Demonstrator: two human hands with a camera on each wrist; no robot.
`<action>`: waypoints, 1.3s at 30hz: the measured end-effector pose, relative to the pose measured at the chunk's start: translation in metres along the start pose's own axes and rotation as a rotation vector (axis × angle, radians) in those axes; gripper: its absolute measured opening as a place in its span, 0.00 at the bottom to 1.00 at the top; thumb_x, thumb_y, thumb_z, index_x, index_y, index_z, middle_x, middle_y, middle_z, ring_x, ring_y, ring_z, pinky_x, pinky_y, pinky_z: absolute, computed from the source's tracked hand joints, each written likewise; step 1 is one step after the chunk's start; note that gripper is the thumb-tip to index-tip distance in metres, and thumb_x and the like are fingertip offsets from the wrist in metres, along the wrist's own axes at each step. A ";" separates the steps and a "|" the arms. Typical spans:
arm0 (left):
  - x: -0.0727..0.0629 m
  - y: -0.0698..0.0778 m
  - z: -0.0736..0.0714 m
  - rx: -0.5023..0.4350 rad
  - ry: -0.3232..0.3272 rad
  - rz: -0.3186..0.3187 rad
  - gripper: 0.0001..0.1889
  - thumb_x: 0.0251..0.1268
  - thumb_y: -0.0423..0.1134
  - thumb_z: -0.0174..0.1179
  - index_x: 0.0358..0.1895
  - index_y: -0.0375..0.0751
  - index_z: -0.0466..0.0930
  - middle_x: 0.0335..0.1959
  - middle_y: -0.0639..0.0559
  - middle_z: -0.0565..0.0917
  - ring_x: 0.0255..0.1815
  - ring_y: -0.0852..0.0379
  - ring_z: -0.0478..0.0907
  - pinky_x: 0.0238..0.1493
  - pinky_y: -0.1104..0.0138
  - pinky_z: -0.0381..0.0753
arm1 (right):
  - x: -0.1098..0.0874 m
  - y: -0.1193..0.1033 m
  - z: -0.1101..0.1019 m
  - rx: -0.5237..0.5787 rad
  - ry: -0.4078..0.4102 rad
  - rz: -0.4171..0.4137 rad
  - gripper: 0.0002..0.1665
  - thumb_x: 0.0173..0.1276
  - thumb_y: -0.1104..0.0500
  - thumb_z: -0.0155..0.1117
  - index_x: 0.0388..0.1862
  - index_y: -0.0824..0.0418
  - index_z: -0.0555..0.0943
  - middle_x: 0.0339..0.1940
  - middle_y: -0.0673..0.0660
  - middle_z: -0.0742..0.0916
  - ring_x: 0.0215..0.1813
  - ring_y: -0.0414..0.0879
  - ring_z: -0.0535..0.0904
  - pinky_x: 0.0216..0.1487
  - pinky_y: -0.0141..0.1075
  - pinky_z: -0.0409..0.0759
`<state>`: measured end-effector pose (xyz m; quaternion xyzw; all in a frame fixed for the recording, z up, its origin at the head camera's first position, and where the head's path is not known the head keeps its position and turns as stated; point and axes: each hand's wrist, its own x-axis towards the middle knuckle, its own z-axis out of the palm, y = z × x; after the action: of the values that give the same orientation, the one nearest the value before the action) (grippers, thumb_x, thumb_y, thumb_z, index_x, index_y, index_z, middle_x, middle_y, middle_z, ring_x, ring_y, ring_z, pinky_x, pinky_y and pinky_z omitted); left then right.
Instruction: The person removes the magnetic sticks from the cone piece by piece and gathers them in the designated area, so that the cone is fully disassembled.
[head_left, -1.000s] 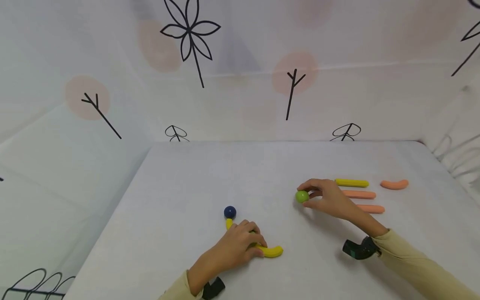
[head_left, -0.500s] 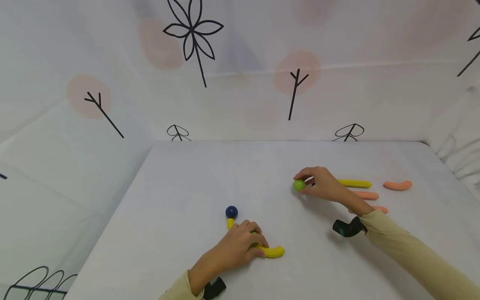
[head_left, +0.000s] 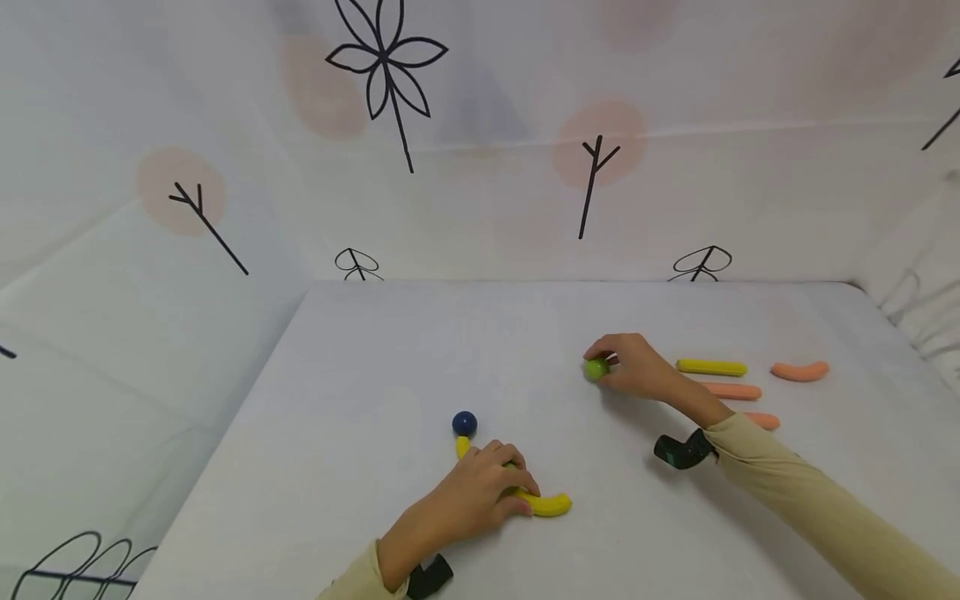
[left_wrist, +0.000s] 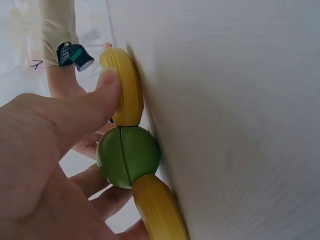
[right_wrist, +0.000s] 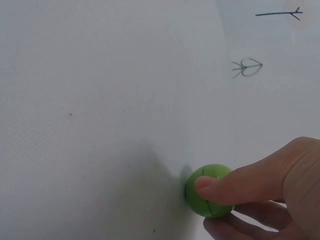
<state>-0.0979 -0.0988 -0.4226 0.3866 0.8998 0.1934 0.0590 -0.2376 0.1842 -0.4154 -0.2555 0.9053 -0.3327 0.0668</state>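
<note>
- Left hand (head_left: 474,493): fingers bent, thumb laid on one yellow curve (head_left: 551,505); has hold of that piece, with other fingers behind the joined pieces.
- Yellow curve: low on the table, one end projecting to the right past the hand, the other meeting a green ball.
- Joined ball (left_wrist: 127,156): green, seamed, seated between two yellow curves and touching both; mostly covered by the hand in the head view.
- Second curve (left_wrist: 159,207): yellow, running from the joined ball; its far end shows beyond the knuckles.
- Blue ball (head_left: 465,423): dark, glossy, at the far end of the second curve, apparently touching it.
- Right hand (head_left: 633,367): thumb and fingers closed in a pinch round a loose ball, farther across the table than the left.
- Loose ball (head_left: 593,370): bright green, seamed, between thumb and fingers, well apart from the joined pieces; cannot tell whether it touches the table.
- Yellow stick (head_left: 711,367): straight, lying to the right of the right hand.
- Upper orange stick (head_left: 733,391): nearer than the yellow one, left end hidden by the forearm.
- Lower orange stick (head_left: 765,421): nearer again, partly covered by the sleeve (head_left: 817,500).
- Orange curve (head_left: 800,372): lying just right of the yellow stick.
- Table (head_left: 360,375): white, bearing all pieces.
- Backdrop (head_left: 480,208): pale, with black plant drawings.
</note>
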 end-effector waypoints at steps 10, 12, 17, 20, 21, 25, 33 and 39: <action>0.000 0.003 -0.006 -0.028 -0.023 -0.029 0.11 0.59 0.50 0.64 0.44 0.56 0.84 0.46 0.60 0.74 0.45 0.64 0.68 0.41 0.74 0.67 | -0.004 0.000 -0.005 -0.021 0.008 -0.027 0.22 0.52 0.76 0.64 0.49 0.72 0.80 0.49 0.65 0.83 0.52 0.59 0.77 0.52 0.51 0.76; -0.001 0.000 -0.008 -0.031 -0.012 -0.037 0.13 0.57 0.49 0.66 0.46 0.55 0.84 0.47 0.60 0.74 0.45 0.64 0.68 0.44 0.74 0.70 | -0.006 -0.002 -0.005 -0.019 0.022 -0.043 0.22 0.53 0.77 0.63 0.49 0.72 0.79 0.50 0.66 0.82 0.54 0.61 0.76 0.53 0.52 0.75; -0.006 -0.006 -0.015 -0.010 0.045 -0.040 0.17 0.51 0.43 0.72 0.47 0.52 0.83 0.48 0.58 0.75 0.47 0.61 0.70 0.48 0.69 0.73 | -0.017 -0.013 -0.007 -0.027 0.082 -0.069 0.19 0.54 0.76 0.66 0.47 0.69 0.80 0.49 0.62 0.83 0.53 0.59 0.77 0.53 0.51 0.75; -0.009 -0.010 -0.018 0.010 0.058 -0.033 0.17 0.51 0.41 0.72 0.47 0.52 0.83 0.49 0.57 0.75 0.48 0.60 0.70 0.48 0.67 0.74 | -0.027 -0.023 -0.006 -0.022 0.098 -0.094 0.18 0.54 0.75 0.67 0.45 0.66 0.81 0.46 0.58 0.84 0.50 0.56 0.78 0.51 0.50 0.77; -0.009 -0.011 -0.018 0.016 0.058 -0.029 0.17 0.52 0.40 0.72 0.47 0.52 0.83 0.48 0.57 0.75 0.48 0.60 0.70 0.48 0.67 0.74 | -0.030 -0.027 -0.005 -0.009 0.093 -0.107 0.17 0.54 0.74 0.68 0.44 0.65 0.81 0.46 0.57 0.84 0.50 0.55 0.78 0.50 0.49 0.77; -0.009 -0.012 -0.020 0.052 0.051 -0.029 0.16 0.53 0.40 0.70 0.47 0.52 0.83 0.48 0.58 0.77 0.48 0.60 0.70 0.46 0.67 0.72 | -0.045 -0.039 0.002 0.049 0.023 -0.165 0.16 0.55 0.73 0.68 0.43 0.64 0.81 0.43 0.55 0.84 0.47 0.54 0.79 0.46 0.44 0.80; -0.009 -0.009 -0.020 0.154 0.032 -0.074 0.16 0.55 0.45 0.69 0.49 0.55 0.82 0.46 0.60 0.79 0.45 0.61 0.71 0.44 0.64 0.70 | -0.073 -0.061 0.024 0.196 -0.205 -0.134 0.14 0.59 0.67 0.68 0.45 0.60 0.80 0.41 0.52 0.84 0.42 0.47 0.79 0.43 0.35 0.80; -0.007 -0.008 -0.019 0.130 0.027 -0.089 0.16 0.56 0.46 0.68 0.49 0.54 0.82 0.46 0.60 0.80 0.46 0.61 0.74 0.44 0.64 0.70 | -0.085 -0.068 0.047 0.297 -0.272 -0.128 0.15 0.57 0.65 0.70 0.44 0.56 0.80 0.39 0.48 0.83 0.39 0.43 0.77 0.39 0.34 0.80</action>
<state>-0.1028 -0.1146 -0.4083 0.3466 0.9275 0.1369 0.0299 -0.1222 0.1569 -0.4128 -0.3425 0.8110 -0.4284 0.2037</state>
